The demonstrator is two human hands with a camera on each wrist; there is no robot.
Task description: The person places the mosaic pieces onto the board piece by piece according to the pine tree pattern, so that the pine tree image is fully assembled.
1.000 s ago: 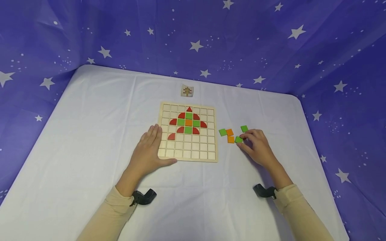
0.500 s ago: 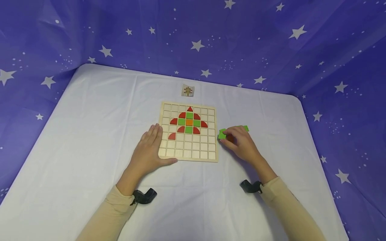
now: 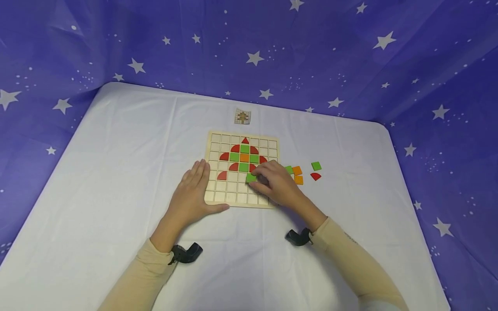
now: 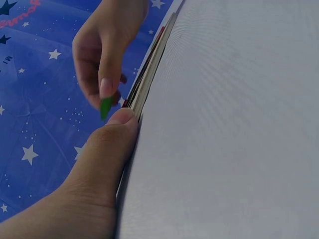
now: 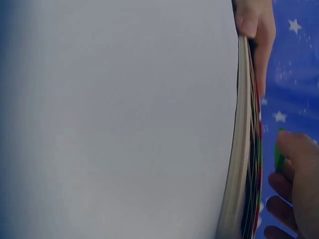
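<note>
A wooden grid board (image 3: 242, 201) lies on the white table, with red, green and orange tiles set in its cells in a tree-like shape. Along the board's left edge rests my left hand (image 3: 188, 194), its fingers straight and its thumb at the near edge. Thumb and fingers of my right hand (image 3: 282, 183) pinch a green square tile (image 3: 250, 178) over the lower middle of the board. In the left wrist view, the green tile (image 4: 105, 108) is held above the board's surface. The right hand covers part of the board's right side.
Right of the board lie loose tiles: two orange squares (image 3: 298, 180), a green square (image 3: 316, 166), a red quarter-circle (image 3: 315, 176) and another green tile (image 3: 289, 169) partly behind the right hand. A small picture card (image 3: 242, 116) lies beyond the board. Star-patterned purple cloth (image 3: 253, 39) surrounds the table.
My right hand has picked up the green square tile from the loose pieces and carried it left over the board. The left hand has stayed at the board's edge.
</note>
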